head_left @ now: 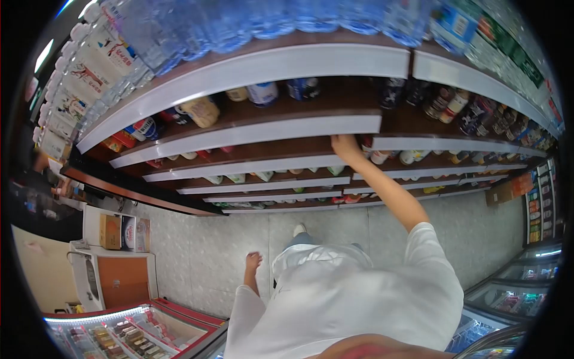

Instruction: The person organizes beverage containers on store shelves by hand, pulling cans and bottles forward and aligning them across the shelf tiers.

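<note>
My right arm stretches forward to the shelving, and my right hand [345, 147] is closed at the lower front edge of a brown shelf with a white rail [257, 134], near its right end. The fingertips are partly hidden against the rail. On that shelf stand a cream-coloured container [202, 111], a blue-and-white container [263, 94] and a dark blue can [304, 88]. My left hand [253, 261] hangs low at my side over the floor, fingers loosely bent, with nothing visible in it.
Large blue-tinted water bottles [263, 21] line the top shelf; white-labelled packs [95, 69] stand at left. Lower shelves hold small goods. Behind me are a chest freezer [197, 326] and, left, an orange-fronted cabinet [122, 280] with cartons [110, 231]. A cardboard box [508, 190] sits far right.
</note>
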A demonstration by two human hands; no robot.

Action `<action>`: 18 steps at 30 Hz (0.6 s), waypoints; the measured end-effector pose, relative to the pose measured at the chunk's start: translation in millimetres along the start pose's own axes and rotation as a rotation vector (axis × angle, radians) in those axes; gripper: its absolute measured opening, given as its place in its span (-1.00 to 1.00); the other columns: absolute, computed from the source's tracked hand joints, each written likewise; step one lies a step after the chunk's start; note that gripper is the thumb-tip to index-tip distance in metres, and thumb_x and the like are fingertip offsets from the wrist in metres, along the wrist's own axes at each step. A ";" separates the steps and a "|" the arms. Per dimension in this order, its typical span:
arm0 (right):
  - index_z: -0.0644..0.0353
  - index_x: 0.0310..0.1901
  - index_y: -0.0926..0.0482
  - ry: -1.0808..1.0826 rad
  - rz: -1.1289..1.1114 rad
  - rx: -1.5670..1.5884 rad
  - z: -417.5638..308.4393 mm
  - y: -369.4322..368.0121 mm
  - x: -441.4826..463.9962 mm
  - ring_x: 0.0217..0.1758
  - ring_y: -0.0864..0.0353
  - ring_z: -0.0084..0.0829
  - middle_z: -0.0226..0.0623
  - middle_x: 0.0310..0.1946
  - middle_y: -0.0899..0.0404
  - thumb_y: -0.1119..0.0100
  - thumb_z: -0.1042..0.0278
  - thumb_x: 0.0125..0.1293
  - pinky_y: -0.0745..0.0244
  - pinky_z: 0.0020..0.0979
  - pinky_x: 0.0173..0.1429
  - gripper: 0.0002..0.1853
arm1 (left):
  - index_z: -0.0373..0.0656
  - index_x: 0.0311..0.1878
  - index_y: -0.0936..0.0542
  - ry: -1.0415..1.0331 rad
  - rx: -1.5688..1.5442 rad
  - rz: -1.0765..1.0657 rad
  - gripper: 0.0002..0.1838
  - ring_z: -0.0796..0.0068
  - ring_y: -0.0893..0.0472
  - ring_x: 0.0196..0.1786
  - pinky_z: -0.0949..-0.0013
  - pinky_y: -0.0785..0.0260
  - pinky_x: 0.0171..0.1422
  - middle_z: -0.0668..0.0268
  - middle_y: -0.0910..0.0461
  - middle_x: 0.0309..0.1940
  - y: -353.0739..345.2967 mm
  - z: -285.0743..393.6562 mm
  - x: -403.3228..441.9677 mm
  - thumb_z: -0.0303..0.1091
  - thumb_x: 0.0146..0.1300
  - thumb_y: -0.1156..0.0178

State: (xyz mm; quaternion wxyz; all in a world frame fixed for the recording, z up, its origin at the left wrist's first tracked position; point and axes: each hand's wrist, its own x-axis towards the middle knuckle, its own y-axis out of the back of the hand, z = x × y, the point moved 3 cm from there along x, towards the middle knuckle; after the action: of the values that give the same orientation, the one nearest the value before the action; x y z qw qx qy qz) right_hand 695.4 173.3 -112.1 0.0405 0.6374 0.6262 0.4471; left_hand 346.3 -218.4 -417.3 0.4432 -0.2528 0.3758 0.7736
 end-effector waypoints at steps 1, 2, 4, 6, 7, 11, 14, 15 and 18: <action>0.37 -0.07 -0.51 0.078 -0.157 -0.208 15.7 -10.6 12.5 -0.05 -0.50 0.14 0.15 -0.22 -0.56 0.02 0.50 0.22 -0.38 -0.04 0.07 -0.74 | -0.15 -0.08 -0.55 -0.188 0.044 -0.077 -0.72 0.49 -0.61 -0.35 0.48 -0.41 -0.30 0.29 -0.65 -0.31 -14.5 29.5 22.9 -0.18 0.27 -0.10; 0.38 -0.08 -0.51 0.178 -0.177 -0.346 35.2 -17.6 17.4 -0.09 -0.53 0.09 0.10 -0.23 -0.58 0.02 0.47 0.25 -0.39 -0.05 0.05 -0.75 | -0.23 -0.19 -0.54 -0.549 0.207 -0.302 -0.79 0.53 -0.55 -0.45 0.48 -0.38 -0.40 0.34 -0.57 -0.49 -26.1 51.8 60.6 -0.28 0.24 -0.15; 0.37 -0.07 -0.52 0.285 0.149 -0.257 34.8 -23.8 22.8 -0.09 -0.55 0.03 0.04 -0.25 -0.58 0.01 0.41 0.32 -0.41 -0.08 0.05 -0.75 | -0.28 -0.12 -0.54 -0.706 0.122 -0.201 -0.71 0.47 -0.60 -0.39 0.36 -0.44 -0.26 0.19 -0.61 -0.45 -59.6 134.5 27.8 -0.23 0.26 -0.15; 0.37 -0.06 -0.52 0.244 0.150 -0.237 47.7 -8.9 26.1 -0.09 -0.55 0.03 0.04 -0.25 -0.58 0.00 0.41 0.32 -0.41 -0.08 0.05 -0.75 | -0.27 -0.07 -0.54 -0.856 0.289 -0.209 -0.68 0.26 -0.67 -0.30 0.29 -0.48 -0.17 0.07 -0.65 -0.35 -80.5 192.6 9.2 -0.22 0.26 -0.16; 0.37 -0.06 -0.52 0.222 0.149 -0.233 56.9 0.4 30.4 -0.09 -0.56 0.03 0.04 -0.25 -0.58 0.00 0.41 0.32 -0.42 -0.08 0.05 -0.75 | -0.28 -0.06 -0.54 -0.909 0.327 -0.242 -0.68 0.19 -0.67 -0.25 0.26 -0.49 -0.14 0.06 -0.66 -0.32 -85.8 222.8 -8.9 -0.23 0.25 -0.15; 0.37 -0.05 -0.52 0.147 0.126 -0.235 66.3 9.2 54.3 -0.09 -0.56 0.02 0.04 -0.24 -0.58 0.00 0.40 0.32 -0.42 -0.09 0.05 -0.74 | -0.28 -0.02 -0.53 -0.993 0.376 -0.364 -0.67 0.15 -0.68 -0.21 0.23 -0.50 -0.11 0.10 -0.67 -0.32 -103.8 288.8 -47.6 -0.25 0.24 -0.15; 0.37 -0.05 -0.52 0.132 0.067 -0.243 67.7 24.3 42.4 -0.09 -0.56 0.02 0.04 -0.24 -0.58 0.00 0.40 0.32 -0.42 -0.10 0.05 -0.74 | -0.26 0.01 -0.51 -0.941 0.271 -0.437 -0.67 0.21 -0.68 -0.20 0.24 -0.49 -0.10 0.13 -0.67 -0.29 -121.7 295.0 -53.4 -0.27 0.25 -0.14; 0.37 -0.05 -0.52 0.134 0.040 -0.241 67.6 24.7 47.7 -0.09 -0.56 0.02 0.04 -0.24 -0.58 0.00 0.40 0.33 -0.42 -0.10 0.05 -0.74 | -0.26 0.01 -0.51 -0.924 0.233 -0.438 -0.67 0.21 -0.68 -0.20 0.24 -0.49 -0.10 0.13 -0.67 -0.29 -128.3 293.7 -57.5 -0.27 0.25 -0.14; 0.36 -0.04 -0.52 0.141 -0.047 -0.213 63.3 37.6 37.4 -0.09 -0.56 0.01 0.04 -0.23 -0.58 -0.01 0.39 0.33 -0.42 -0.10 0.05 -0.74 | -0.26 0.01 -0.51 -0.916 0.158 -0.430 -0.66 0.24 -0.68 -0.20 0.27 -0.48 -0.10 0.14 -0.67 -0.29 -138.8 294.6 -76.5 -0.27 0.24 -0.15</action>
State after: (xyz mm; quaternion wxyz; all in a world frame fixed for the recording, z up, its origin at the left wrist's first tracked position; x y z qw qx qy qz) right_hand 756.4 228.7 -107.5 0.0742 0.5814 0.5914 0.5538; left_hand 487.4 26.1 -237.8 0.7294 0.0747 0.1398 0.6655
